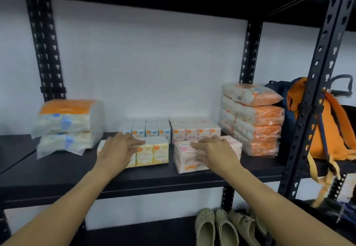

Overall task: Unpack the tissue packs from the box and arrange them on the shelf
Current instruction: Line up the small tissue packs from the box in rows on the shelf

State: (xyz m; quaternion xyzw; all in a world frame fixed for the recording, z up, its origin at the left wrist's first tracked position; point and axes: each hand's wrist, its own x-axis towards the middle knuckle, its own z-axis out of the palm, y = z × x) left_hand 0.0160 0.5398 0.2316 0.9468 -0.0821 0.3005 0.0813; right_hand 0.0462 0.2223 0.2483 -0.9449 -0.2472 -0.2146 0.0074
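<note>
Yellow plastic-wrapped tissue pack [152,154] and pink plastic-wrapped tissue pack [189,159] are sitting under my left hand [119,149] and right hand [215,152], fingers flat and relaxed, seemingly nudging them square on the black metal shelf [57,176].

Black metal shelf [57,172] carries, left to right: two stacked clear-wrapped tissue bundles [67,126], yellow packs [152,154], blue packs [151,129], pink packs [195,131], a pink bundle [185,161], an orange-wrapped stack [254,126], an orange backpack [325,122].
</note>
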